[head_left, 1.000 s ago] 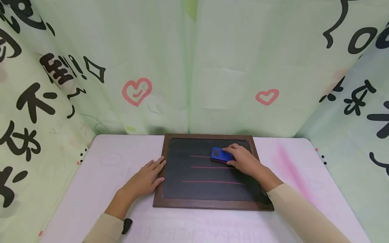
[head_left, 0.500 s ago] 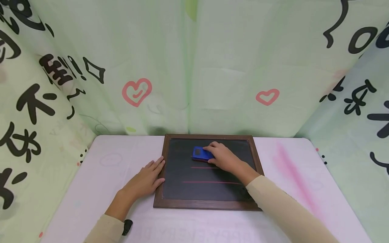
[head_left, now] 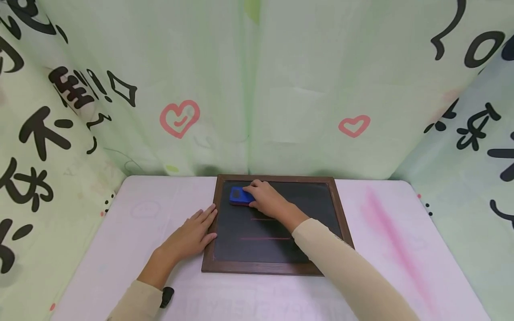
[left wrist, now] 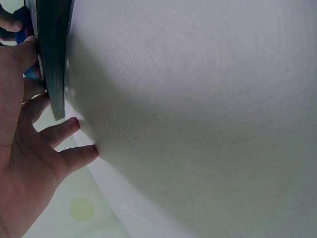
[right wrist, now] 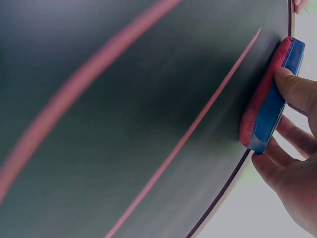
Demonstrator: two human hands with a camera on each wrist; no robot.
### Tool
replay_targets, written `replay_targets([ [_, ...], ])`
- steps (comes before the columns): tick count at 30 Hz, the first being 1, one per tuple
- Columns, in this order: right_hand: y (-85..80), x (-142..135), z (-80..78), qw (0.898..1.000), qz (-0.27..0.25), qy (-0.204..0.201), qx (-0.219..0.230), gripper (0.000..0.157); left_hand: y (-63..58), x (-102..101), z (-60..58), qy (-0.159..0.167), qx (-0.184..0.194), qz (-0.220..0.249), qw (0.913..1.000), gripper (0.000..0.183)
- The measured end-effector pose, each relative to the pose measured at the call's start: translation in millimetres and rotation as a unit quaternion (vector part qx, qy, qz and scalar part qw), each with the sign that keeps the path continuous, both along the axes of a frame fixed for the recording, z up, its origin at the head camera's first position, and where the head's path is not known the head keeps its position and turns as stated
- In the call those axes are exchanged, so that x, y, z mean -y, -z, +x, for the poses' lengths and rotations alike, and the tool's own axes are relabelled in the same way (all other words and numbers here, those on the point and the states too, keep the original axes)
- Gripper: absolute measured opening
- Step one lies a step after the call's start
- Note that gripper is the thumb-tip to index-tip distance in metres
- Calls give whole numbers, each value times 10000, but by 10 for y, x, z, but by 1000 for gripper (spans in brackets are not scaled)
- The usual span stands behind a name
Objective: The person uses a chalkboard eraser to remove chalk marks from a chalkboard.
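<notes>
**Two hands (head_left: 226,219), one eraser (head_left: 238,196), one chalkboard (head_left: 245,253)**

The two hands are well apart. The right hand (head_left: 267,199) pinches the blue eraser, thumb on one side and fingertips on the other, its red pad (right wrist: 257,101) facing the board. The left hand (head_left: 188,237) holds nothing; its fingers are spread, some touching the left side of the brown wooden frame (head_left: 261,268).

The eraser sits in the board's upper left part, just below the frame's top side, with a strip of dark surface between it and the left side. Two pink lines (right wrist: 84,74) run across the board below it; the right arm covers part of them in the head view. Three of the frame's corners show there; the lower right one is hidden behind the right sleeve (head_left: 345,267). A left sleeve (head_left: 134,301) makes two, both beige.

One white table (head_left: 225,294) bears the board. The frame's top side lies close to the table's back edge, with a curtain (head_left: 281,67) just beyond. To the left and right, the tabletop reaches well past the frame, and a pink streak (head_left: 391,227) marks its right part. Two pink hearts (head_left: 163,118) show on the curtain's middle stretch.
</notes>
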State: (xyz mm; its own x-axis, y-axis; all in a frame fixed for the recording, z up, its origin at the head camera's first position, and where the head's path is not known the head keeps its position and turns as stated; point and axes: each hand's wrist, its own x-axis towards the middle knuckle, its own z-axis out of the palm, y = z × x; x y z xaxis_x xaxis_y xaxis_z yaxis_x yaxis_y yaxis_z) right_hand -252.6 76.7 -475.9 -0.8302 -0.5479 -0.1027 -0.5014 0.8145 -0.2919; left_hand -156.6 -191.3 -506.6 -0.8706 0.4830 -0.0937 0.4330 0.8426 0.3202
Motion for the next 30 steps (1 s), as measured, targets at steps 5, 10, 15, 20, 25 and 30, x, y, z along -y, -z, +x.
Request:
replay_targets([
  [5,-5,195,-46,10000,46,-61,-36,54,-16,-2,1,-23,1,40,10000,67],
  [10,-10,281,-51,9997,200,-134,-109,53,-8,-6,5,-8,23,19,10000,67],
  [15,-49,294,-31,9991,281,-287,-133,53,-1,-4,0,22,-19,18,10000,68],
  [20,-73,292,-5,9982,354,-481,-84,54,-15,6,-5,34,-85,6,10000,67],
  [25,-86,271,44,9974,293,-662,33,54,-3,19,-6,7,-71,-12,10000,68],
  [30,-85,205,93,9975,305,-626,110,54,12,4,-9,17,-20,4,10000,68],
])
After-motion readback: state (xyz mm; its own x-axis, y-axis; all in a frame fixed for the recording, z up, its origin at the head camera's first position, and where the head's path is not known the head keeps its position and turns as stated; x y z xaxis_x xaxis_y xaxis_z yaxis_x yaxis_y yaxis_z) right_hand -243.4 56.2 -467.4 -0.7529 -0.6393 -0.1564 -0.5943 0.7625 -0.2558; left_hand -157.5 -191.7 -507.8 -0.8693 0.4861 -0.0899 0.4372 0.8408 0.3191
